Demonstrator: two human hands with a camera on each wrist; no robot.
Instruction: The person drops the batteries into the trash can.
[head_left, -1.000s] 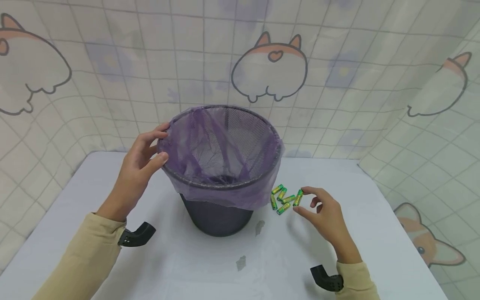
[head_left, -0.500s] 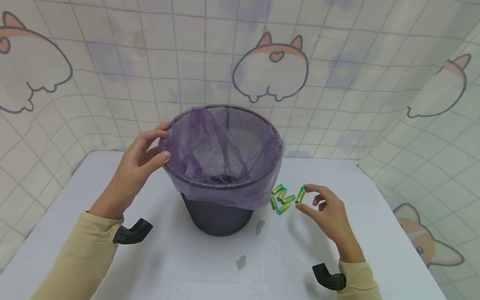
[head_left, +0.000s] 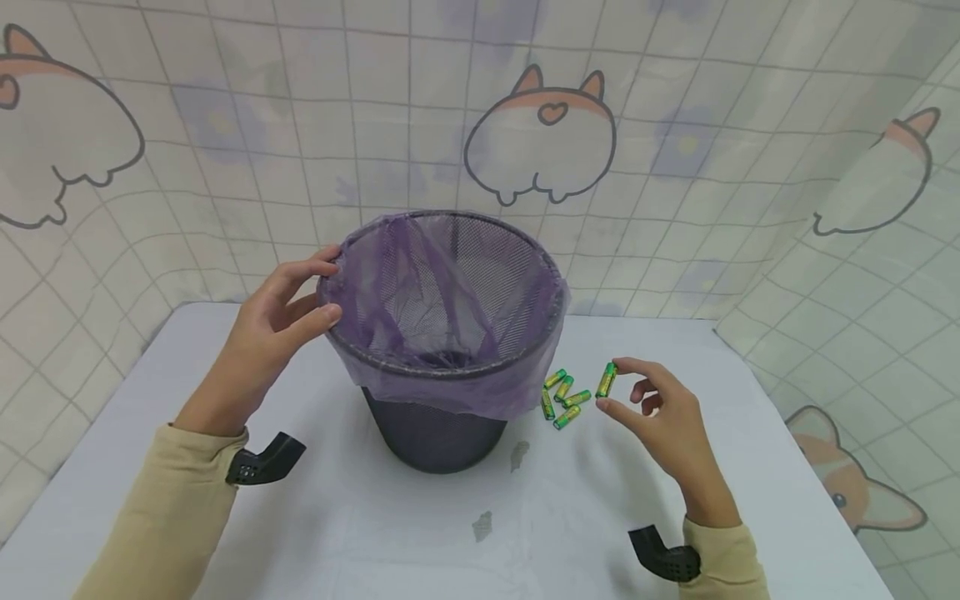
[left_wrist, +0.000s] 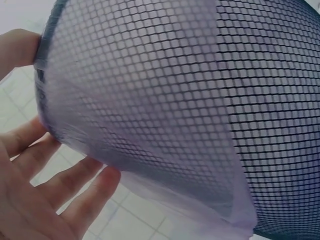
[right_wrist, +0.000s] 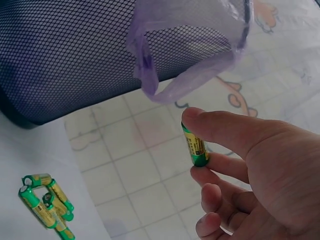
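Observation:
A wastebasket (head_left: 435, 433) of dark mesh stands on the table, lined with a purple plastic bag (head_left: 450, 392) folded over its rim. At the rim's left side is my left hand (head_left: 262, 333), its thumb and fingertips touching the bag-covered edge. The left wrist view shows these fingers (left_wrist: 75, 182) spread and fairly straight along the outside. My right hand (head_left: 663, 417) pinches a small green and yellow battery (head_left: 607, 380) between thumb and forefinger, right of the basket. In the right wrist view the battery (right_wrist: 195, 145) points up and down, below the bag's hanging edge.
Several more green and yellow batteries (head_left: 567, 417) lie in a loose group by the basket's right side. The white table (head_left: 360, 533) has two grey patches (head_left: 482, 526) in front of the basket. A gridded curtain (head_left: 675, 250) with cartoon dogs surrounds the back and sides.
The right hand has lifted the battery up and slightly right, away from the group. My left hand stays at the rim, its wrist shifted slightly left. The basket keeps its place.

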